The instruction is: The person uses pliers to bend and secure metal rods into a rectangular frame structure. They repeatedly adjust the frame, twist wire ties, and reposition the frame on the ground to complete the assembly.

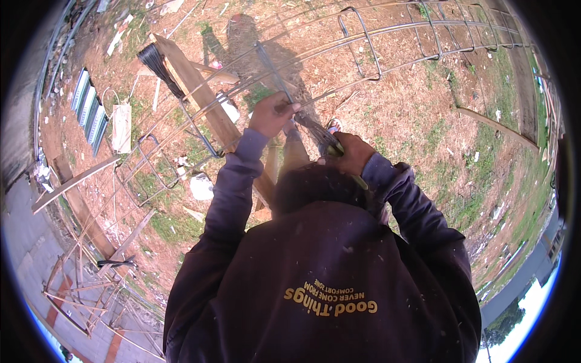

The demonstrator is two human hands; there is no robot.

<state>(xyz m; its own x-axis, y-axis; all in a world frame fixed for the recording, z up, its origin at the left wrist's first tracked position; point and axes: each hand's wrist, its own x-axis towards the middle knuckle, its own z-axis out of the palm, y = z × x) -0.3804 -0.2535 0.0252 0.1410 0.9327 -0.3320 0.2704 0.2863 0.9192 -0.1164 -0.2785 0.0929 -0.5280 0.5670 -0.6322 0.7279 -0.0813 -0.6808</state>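
While our left hand pinches the near corner of a metal loop, our right hand is closed around a bundle of thin dark wires that slants across toward the left. The loop lies against long metal bars, which cross a wooden board and run out well beyond its right edge. A coil of black wire hangs at the board's far left corner. We judge the step in hand to be readying a wire to tie the loop to a bar; the next move seems to call for drawing one strand free and twisting it tightly around that corner. Yellow lettering, upside down to us, crosses our dark sweatshirt; we can make out no other writing.
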